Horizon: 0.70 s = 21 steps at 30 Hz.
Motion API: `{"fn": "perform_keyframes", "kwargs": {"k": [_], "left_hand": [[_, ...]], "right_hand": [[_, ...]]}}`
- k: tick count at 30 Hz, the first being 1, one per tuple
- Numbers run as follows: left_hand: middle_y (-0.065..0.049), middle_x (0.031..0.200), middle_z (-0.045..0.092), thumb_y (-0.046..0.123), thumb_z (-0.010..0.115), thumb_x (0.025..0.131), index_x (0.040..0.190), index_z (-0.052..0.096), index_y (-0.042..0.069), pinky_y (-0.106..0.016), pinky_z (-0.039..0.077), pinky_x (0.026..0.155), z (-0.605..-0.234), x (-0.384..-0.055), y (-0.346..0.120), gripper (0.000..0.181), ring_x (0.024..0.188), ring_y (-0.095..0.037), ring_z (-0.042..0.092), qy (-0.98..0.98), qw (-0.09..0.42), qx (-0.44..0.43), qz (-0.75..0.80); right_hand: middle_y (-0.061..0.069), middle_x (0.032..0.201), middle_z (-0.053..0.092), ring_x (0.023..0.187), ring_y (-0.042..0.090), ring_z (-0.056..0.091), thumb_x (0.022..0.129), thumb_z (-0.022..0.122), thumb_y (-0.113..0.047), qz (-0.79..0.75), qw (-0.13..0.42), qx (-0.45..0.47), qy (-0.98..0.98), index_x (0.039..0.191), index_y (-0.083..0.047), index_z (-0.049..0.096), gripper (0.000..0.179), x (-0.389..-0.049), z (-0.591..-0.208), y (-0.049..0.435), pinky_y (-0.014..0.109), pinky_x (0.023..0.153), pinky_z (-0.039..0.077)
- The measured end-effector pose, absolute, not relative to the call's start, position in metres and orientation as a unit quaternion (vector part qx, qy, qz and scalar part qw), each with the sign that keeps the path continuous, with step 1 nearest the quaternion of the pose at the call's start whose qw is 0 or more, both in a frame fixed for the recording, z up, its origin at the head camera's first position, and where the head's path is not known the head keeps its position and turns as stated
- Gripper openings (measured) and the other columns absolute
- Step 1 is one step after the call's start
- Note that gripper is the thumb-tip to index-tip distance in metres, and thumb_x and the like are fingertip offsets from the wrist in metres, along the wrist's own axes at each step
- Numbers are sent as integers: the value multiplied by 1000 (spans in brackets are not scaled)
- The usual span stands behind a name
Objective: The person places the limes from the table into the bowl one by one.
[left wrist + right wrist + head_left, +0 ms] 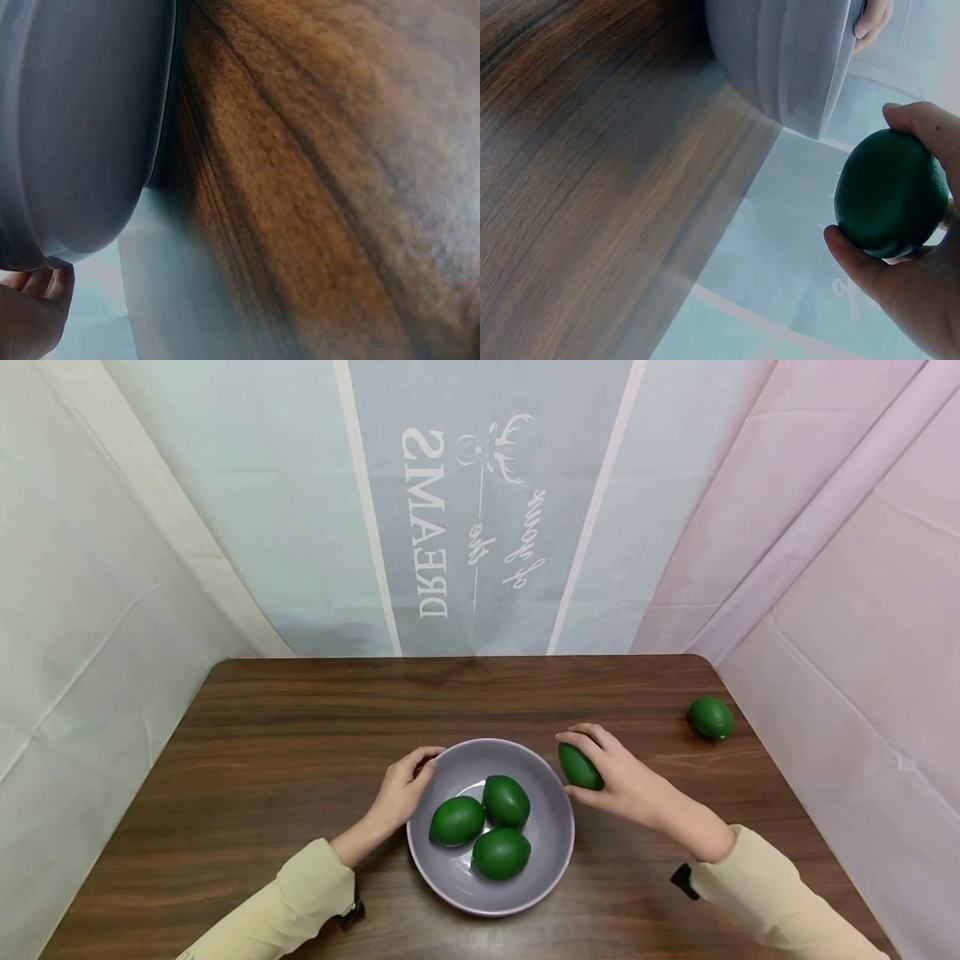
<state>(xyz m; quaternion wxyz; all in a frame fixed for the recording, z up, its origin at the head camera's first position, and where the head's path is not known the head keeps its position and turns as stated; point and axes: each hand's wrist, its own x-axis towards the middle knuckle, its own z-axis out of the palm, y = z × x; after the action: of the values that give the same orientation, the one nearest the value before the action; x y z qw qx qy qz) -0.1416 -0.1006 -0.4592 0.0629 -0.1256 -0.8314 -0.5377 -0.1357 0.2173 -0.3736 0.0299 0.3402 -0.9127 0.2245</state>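
My right hand (618,781) grips a green lime (579,767) between thumb and fingers, just off the right side of a grey-purple bowl (491,906). In the right wrist view the held lime (889,195) shows large, above the table level beside the bowl's outer wall (780,60). Across from it, my left hand (401,793) holds the bowl's left rim with curled fingers. The left wrist view has those fingers (56,289) at the rim, partly hidden by the bowl. Inside the bowl rest three limes, a left one (457,821), an upper one (507,802) and a lower one (501,853).
Another lime (710,718) lies on the wooden table (315,718) near its far right corner. A printed curtain (480,627) hangs behind the table's back edge, and pale cloth walls (862,677) flank both sides.
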Motion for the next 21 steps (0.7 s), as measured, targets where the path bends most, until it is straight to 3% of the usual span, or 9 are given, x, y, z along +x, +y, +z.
{"fn": "perform_keyframes", "kwargs": {"k": [21], "left_hand": [[-9, 99, 66, 4, 51, 91, 105, 64, 4, -27, 47, 72, -458, -141, -99, 20, 85, -18, 60, -835, 74, -134, -528]], "right_hand": [[6, 127, 39, 110, 20, 44, 76, 73, -26, 231, 50, 372, -897, 130, -16, 44, 62, -123, -379, 206, 37, 81, 47]]}}
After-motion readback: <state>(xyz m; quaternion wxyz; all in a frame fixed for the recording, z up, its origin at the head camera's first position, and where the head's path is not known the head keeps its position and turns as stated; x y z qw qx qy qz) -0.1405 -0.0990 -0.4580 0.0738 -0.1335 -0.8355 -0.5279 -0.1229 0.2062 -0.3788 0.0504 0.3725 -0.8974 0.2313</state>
